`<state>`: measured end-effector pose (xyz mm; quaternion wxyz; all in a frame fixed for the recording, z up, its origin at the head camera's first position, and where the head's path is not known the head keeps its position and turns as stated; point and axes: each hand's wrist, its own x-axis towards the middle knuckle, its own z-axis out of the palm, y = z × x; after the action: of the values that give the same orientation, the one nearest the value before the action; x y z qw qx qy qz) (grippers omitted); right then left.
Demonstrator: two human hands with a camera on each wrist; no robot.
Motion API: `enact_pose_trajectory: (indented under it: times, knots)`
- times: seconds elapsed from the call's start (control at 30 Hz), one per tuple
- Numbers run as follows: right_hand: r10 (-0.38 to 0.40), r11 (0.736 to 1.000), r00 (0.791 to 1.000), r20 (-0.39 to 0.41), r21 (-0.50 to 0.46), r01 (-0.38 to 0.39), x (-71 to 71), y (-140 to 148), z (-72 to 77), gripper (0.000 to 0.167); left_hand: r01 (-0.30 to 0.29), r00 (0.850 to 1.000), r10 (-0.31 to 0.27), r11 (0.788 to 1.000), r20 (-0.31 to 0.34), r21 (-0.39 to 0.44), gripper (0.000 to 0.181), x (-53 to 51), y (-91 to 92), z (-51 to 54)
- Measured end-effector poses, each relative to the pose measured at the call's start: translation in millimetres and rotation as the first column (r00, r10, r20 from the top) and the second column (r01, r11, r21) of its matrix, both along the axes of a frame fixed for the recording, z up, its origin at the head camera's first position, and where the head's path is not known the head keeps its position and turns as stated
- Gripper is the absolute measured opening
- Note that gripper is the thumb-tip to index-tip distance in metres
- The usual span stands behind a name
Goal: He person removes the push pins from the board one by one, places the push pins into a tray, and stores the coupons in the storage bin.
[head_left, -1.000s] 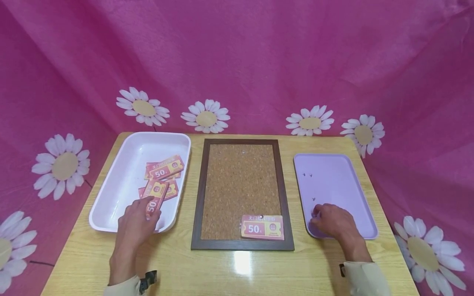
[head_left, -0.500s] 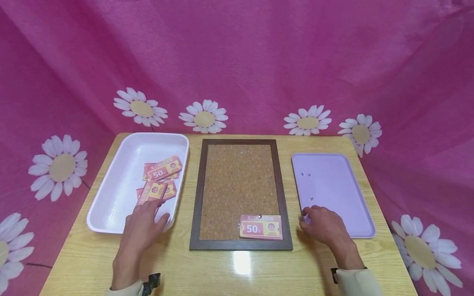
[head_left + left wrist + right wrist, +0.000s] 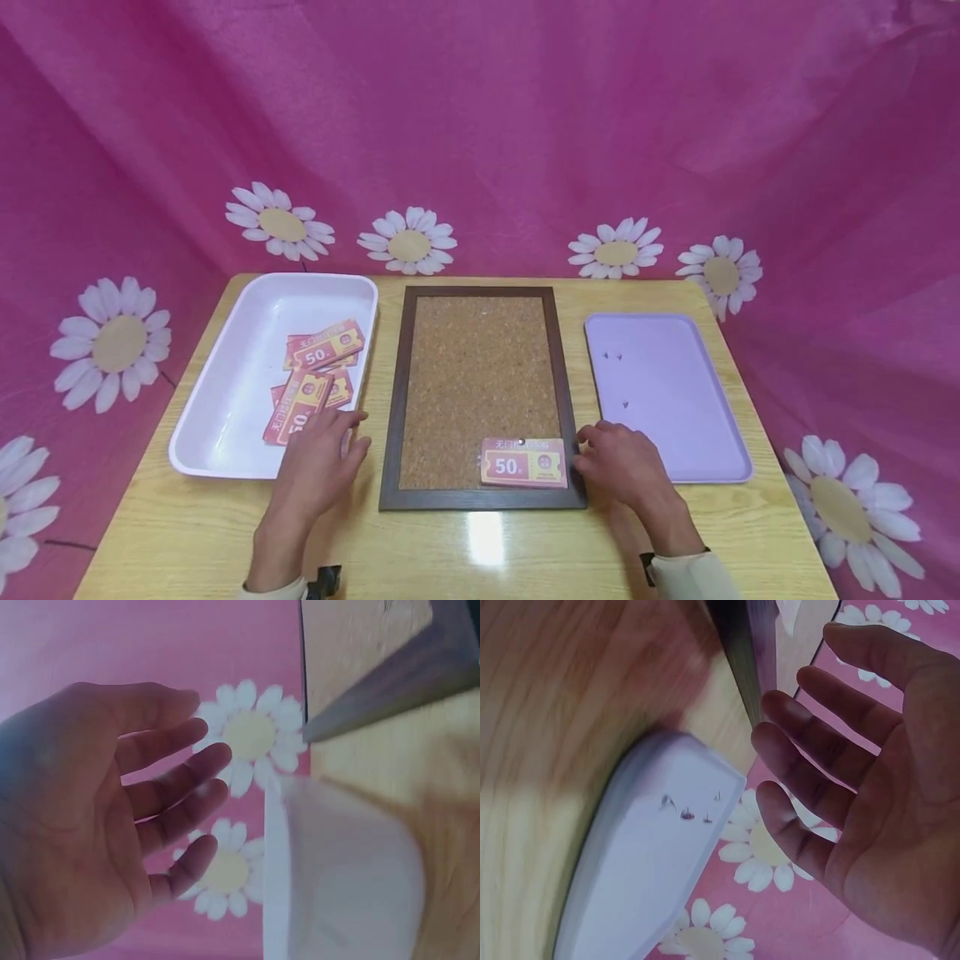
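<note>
My left hand (image 3: 318,467) hovers by the near right corner of the white tray (image 3: 206,383), its fingers loosely bent and apart. Its bare palm shows in the left wrist view. Inside that tray lie several red and yellow coupons (image 3: 300,404) marked 50. My right hand (image 3: 626,467) is beside the lower right edge of the framed cork board (image 3: 483,375); whether it touches the frame I cannot tell. The right wrist view shows its fingers relaxed and holding nothing. At the board's lower right corner sits a coupon (image 3: 506,467) with a pushpin (image 3: 522,442) at its top edge.
The shallow purple tray (image 3: 690,392) stands to the right of the board. Small pushpins (image 3: 688,815) lie in it. All this rests on a wooden table (image 3: 420,554), with a pink flowered curtain (image 3: 480,125) behind and at both sides.
My right hand has moved left from the purple tray to the board's edge. My left hand has come off the coupons and moved right, towards the board. The view has shifted slightly.
</note>
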<state>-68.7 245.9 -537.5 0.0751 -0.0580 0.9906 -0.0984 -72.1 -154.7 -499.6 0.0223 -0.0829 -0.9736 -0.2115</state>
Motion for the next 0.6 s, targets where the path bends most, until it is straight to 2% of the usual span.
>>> enact_pose_trajectory:
  times: [0.2,0.43,0.6]
  knots:
    - [0.021,1.000,0.999,-0.034,-0.012,-0.021,-1.5,-8.0,-6.6,0.020,0.038,0.998,-0.039,0.999,0.056,0.007,0.031,0.0,22.5,-9.3]
    - [0.020,1.000,1.000,0.018,-0.014,-0.020,-5.7,-13.5,-7.5,0.027,0.074,0.992,-0.075,0.997,0.104,0.019,0.028,-0.9,40.0,-15.8]
    - [0.006,0.999,0.999,0.044,-0.041,-0.004,-8.8,-16.0,-6.0,0.026,0.094,0.990,-0.096,0.995,0.108,0.017,0.024,0.5,45.5,-18.2]
